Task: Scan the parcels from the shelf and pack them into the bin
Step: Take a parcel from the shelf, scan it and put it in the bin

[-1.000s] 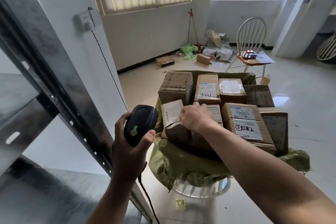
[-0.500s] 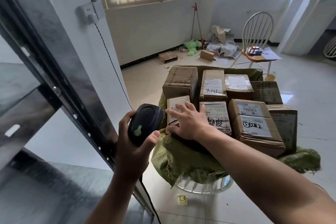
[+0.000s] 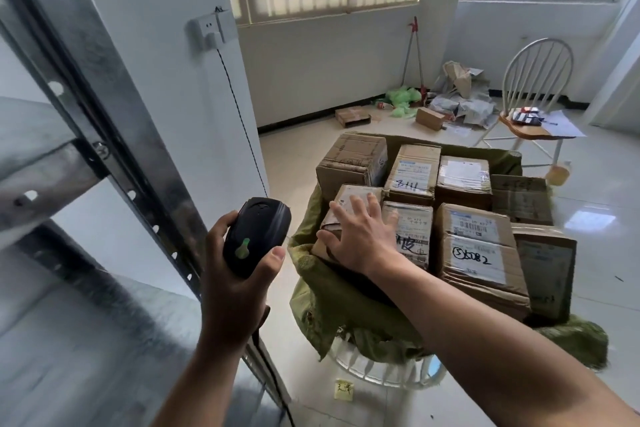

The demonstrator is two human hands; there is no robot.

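My left hand [image 3: 239, 288] grips a black barcode scanner [image 3: 256, 236] with a green button, held upright beside the bin. The bin [image 3: 388, 374] is a white basket lined with a green sack [image 3: 332, 308], filled with several cardboard parcels. My right hand [image 3: 360, 236] lies flat with spread fingers on the near-left parcel [image 3: 346, 198] in the bin, pressing on its top. A labelled parcel [image 3: 478, 253] marked with handwriting sits to the right of my forearm. The metal shelf [image 3: 69, 184] stands at the left.
A shelf upright [image 3: 131, 149] runs diagonally close to my left hand. A scanner cable [image 3: 242, 121] hangs from a wall socket. A white chair [image 3: 530, 107] with papers, loose boxes [image 3: 353, 114] and rubbish lie on the floor behind the bin.
My right hand has opened and flattened on the near-left parcel, which has settled lower into the bin. The scanner hand has stayed almost still.
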